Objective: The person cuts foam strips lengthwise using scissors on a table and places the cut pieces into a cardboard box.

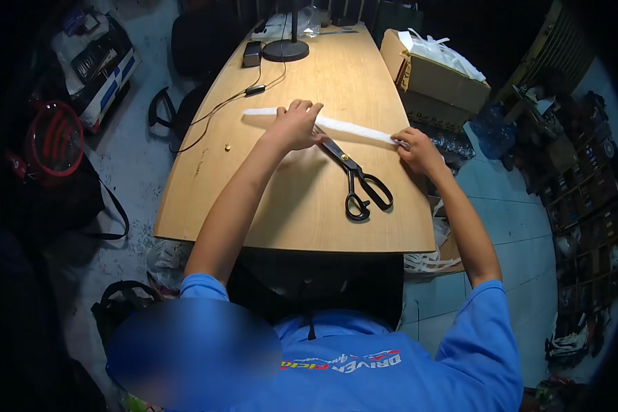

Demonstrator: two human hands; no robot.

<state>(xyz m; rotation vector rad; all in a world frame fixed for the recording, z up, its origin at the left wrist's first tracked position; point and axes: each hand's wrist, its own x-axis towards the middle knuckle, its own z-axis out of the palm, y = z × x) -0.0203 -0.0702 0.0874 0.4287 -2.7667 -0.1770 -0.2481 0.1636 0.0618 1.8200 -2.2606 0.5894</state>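
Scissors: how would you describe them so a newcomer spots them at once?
On the wooden table, find the long white strip. Mostly on its near side lie the scissors, blades reaching the left hand. Black looped handles set them apart from the plain strip.

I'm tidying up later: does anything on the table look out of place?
Nothing looks spilled, but a small gold-coloured bit lies alone left of the left hand, apart from the scissors and strip; I can't tell what it is.
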